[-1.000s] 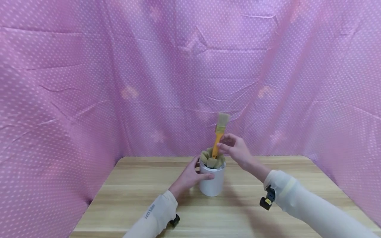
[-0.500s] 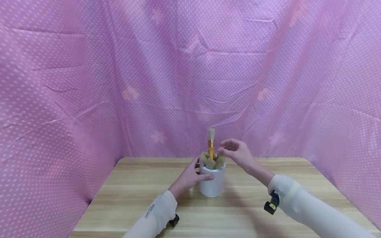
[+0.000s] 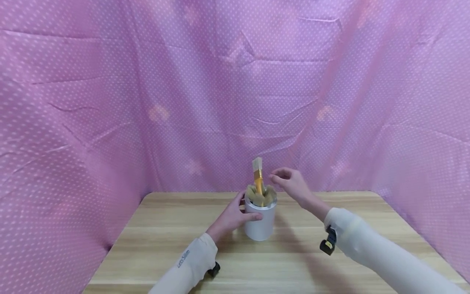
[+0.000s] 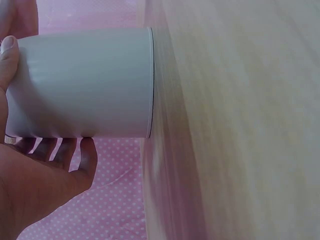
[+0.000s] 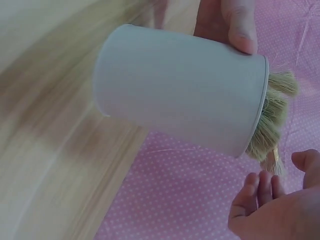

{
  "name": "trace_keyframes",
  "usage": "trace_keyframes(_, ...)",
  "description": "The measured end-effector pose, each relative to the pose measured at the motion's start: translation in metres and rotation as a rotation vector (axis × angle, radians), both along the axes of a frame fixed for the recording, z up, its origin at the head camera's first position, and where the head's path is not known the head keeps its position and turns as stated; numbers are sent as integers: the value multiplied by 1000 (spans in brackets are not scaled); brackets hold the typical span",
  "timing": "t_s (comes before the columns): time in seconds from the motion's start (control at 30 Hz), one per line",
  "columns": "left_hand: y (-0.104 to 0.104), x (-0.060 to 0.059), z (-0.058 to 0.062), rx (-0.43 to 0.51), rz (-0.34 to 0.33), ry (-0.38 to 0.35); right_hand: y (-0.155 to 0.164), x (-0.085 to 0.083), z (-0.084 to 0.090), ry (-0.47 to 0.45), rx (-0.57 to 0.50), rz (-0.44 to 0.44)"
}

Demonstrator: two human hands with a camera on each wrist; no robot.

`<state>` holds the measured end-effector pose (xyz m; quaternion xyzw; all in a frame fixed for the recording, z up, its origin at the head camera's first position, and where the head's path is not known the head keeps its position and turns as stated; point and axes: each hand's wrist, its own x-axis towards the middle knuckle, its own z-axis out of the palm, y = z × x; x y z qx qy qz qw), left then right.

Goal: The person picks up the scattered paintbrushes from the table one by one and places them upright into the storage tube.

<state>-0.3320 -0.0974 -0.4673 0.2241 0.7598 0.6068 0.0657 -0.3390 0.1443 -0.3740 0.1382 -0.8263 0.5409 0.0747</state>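
Observation:
A plain white can (image 3: 261, 228) stands upright on the wooden table, packed with several bristle-up brushes (image 5: 270, 115). One paintbrush (image 3: 258, 179) with an orange-yellow handle sticks up above the others, leaning slightly left. My left hand (image 3: 231, 217) grips the can from its left side, the thumb across the front and the fingers around the back. In the left wrist view that thumb (image 4: 7, 60) lies near the rim. Just right of the tall paintbrush, my right hand (image 3: 291, 185) hovers with bent, parted fingers and nothing between them. The lower ends of the brushes are hidden inside the can.
The light wooden table (image 3: 165, 245) reaches back to a pink polka-dot cloth (image 3: 205, 102), which hangs behind it and along both sides. A small black camera (image 3: 328, 245) is strapped at the right wrist, another (image 3: 214, 269) at the left.
My right hand has let go of the paintbrush, which has dropped lower into the can and now tilts left. The left hand keeps its grip on the can.

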Motion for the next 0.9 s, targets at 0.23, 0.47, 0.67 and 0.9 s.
trace_keyframes(0.23, 0, 1, -1, -7, 2, 14, -27, -16, 5, -72, 70, -42)
trace_keyframes(0.47, 2, -1, -4, -18, 1, 27, -37, -17, 10, -78, 50, -79)
trace_keyframes(0.67, 4, 0, -4, -12, -2, 42, -29, 1, 19, 29, -79, 8)
trace_keyframes(0.9, 1, 5, -1, -15, 16, 30, -17, 14, 21, 107, -156, 69)
